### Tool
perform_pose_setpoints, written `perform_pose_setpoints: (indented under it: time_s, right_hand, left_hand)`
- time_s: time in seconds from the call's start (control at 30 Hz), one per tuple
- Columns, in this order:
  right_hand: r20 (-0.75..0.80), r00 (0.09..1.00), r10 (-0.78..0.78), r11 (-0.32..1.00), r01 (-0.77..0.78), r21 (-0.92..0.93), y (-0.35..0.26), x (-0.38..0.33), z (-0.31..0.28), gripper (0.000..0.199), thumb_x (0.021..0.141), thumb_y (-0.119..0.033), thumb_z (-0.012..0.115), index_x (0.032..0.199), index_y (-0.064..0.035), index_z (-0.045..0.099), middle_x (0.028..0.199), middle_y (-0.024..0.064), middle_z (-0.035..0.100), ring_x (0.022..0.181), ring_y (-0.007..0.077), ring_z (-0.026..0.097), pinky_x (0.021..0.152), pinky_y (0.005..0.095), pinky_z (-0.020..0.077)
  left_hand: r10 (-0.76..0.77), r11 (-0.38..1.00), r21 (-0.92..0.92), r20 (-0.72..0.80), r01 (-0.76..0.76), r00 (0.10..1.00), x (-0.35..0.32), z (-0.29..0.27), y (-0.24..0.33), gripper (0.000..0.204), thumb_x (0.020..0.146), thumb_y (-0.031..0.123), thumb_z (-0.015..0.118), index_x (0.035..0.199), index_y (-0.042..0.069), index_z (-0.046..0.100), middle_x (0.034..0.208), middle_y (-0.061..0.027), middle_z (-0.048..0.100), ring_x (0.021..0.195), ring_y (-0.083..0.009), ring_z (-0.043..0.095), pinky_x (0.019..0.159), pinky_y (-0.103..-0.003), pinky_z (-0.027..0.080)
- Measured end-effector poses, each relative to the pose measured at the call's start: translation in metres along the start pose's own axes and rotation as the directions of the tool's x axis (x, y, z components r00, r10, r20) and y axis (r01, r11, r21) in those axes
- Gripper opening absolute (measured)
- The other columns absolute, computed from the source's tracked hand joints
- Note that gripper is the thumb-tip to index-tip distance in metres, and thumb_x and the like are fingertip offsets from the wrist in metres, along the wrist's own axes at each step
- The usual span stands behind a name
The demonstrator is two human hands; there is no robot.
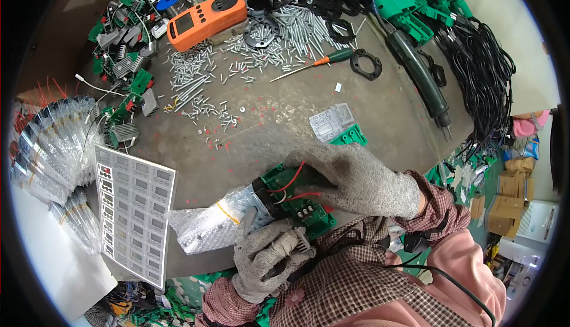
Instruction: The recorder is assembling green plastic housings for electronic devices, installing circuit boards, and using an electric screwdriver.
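Grey gloves [395, 191]; right hand [350, 174] arched; left hand [261, 259] curled.

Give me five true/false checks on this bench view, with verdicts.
1. The left hand and right hand wear gray gloves. True.
2. The right hand grips the electric screwdriver. False: neither hand holds that electric screwdriver.
3. Red wires show at the green plastic housing. True.
4. The orange meter is left of the manual screwdriver. True.
5. The label sheet lies right of both hands. False: it is left of them.
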State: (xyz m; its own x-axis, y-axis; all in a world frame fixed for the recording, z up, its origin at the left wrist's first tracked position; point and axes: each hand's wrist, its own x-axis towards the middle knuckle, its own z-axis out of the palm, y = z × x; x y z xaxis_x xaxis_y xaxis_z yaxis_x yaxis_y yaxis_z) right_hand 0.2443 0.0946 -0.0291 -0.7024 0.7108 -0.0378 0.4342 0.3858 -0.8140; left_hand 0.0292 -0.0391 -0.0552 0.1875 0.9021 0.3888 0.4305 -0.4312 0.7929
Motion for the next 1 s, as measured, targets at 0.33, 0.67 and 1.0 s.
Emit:
perform_pose_setpoints:
  time_s: [0.33, 0.67, 1.0]
  right_hand:
    - [0.023, 1.000, -0.006, 0.994, 0.004, 0.105, 0.010, -0.002, 0.001, 0.043, 0.096, -0.024, 0.072, 0.133, -0.0060, 0.058, 0.116, 0.0148, 0.065, 0.104, 0.0299, 0.067, 0.088, 0.0388, 0.0532]
    - [0.070, 0.997, -0.038, 0.994, 0.031, 0.106, 0.009, 0.001, -0.004, 0.049, 0.097, -0.027, 0.066, 0.138, -0.0038, 0.055, 0.124, 0.0224, 0.062, 0.106, 0.0419, 0.065, 0.090, 0.0448, 0.0549]
    - [0.004, 0.988, 0.154, 0.946, -0.146, -0.288, -0.029, -0.001, -0.013, 0.049, 0.089, -0.020, 0.067, 0.136, -0.0123, 0.059, 0.117, 0.0161, 0.064, 0.107, 0.0386, 0.065, 0.093, 0.0444, 0.0538]
  left_hand:
    - [0.050, 0.989, 0.135, 0.053, -0.056, 0.997, -0.010, 0.003, -0.004, 0.038, 0.077, 0.013, 0.085, 0.112, 0.017, 0.071, 0.109, -0.0082, 0.071, 0.103, -0.0272, 0.071, 0.114, -0.066, 0.031]
    - [0.124, 0.988, 0.086, 0.068, -0.130, 0.990, 0.002, 0.000, -0.005, 0.040, 0.071, 0.018, 0.086, 0.108, 0.015, 0.072, 0.107, -0.0074, 0.069, 0.096, -0.0264, 0.070, 0.094, -0.051, 0.048]
    - [0.110, 0.956, 0.275, 0.003, -0.106, 0.994, -0.003, 0.009, 0.000, 0.044, 0.076, 0.023, 0.085, 0.113, 0.012, 0.065, 0.104, -0.0094, 0.066, 0.088, -0.0323, 0.064, 0.091, -0.050, 0.048]
